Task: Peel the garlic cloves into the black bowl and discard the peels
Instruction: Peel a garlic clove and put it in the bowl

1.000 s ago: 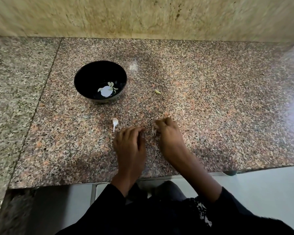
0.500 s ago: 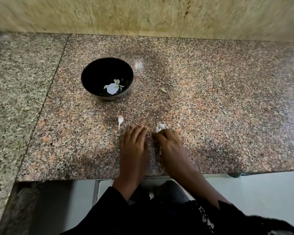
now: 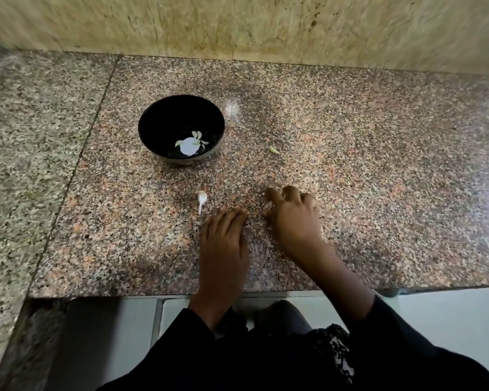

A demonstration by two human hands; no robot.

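Both hands work near the bench's front edge: the left hand [image 3: 223,246] lies flat and relaxed, while the right hand [image 3: 291,215] curls over pale peels [image 3: 268,206], apparently gathering them. Next, discarding needs a firm pinch; an unpeeled clove [image 3: 201,198] waits beside the left fingertips, the black bowl [image 3: 158,119] beyond holding peeled garlic.

Your left hand [image 3: 223,249] flat on granite counter [image 3: 378,193]. Your right hand [image 3: 292,215] curled over pale peels [image 3: 268,206]. Black bowl [image 3: 164,119] holds cloves [image 3: 199,138]; stray clove [image 3: 274,150], peel scrap [image 3: 201,199] nearby.

Speckled granite counter [image 3: 378,165], beige stone wall [image 3: 294,26]
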